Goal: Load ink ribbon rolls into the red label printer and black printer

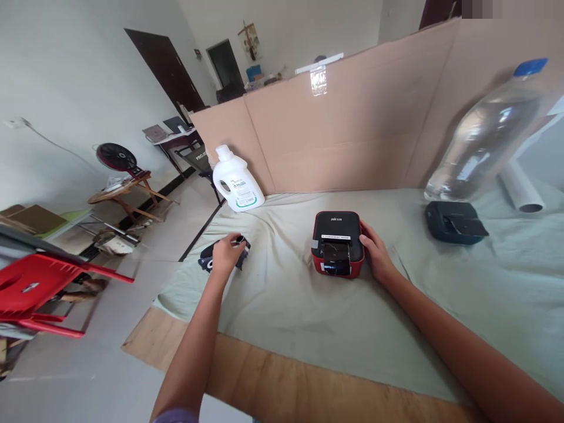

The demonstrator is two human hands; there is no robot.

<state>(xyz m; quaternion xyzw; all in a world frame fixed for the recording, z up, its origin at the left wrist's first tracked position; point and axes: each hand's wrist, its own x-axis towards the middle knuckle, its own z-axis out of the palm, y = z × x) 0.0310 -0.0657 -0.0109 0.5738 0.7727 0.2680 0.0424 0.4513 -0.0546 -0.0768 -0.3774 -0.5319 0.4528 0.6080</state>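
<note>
A small red and black label printer (337, 242) sits in the middle of a pale green cloth (308, 305) on the table. My right hand (375, 251) rests against its right side, fingers curled onto the casing. My left hand (227, 252) is over at the cloth's left edge, pinching a small black object (240, 241) above a dark pouch (207, 258) lying there. What the small object is I cannot make out.
A white detergent bottle (235, 181) stands at the back left. A clear water bottle (484, 135) with a blue cap, a dark blue device (453, 222) and a white paper roll (522, 188) are at the right. A cardboard wall (343, 129) backs the table. Red chair (35, 288) on the left.
</note>
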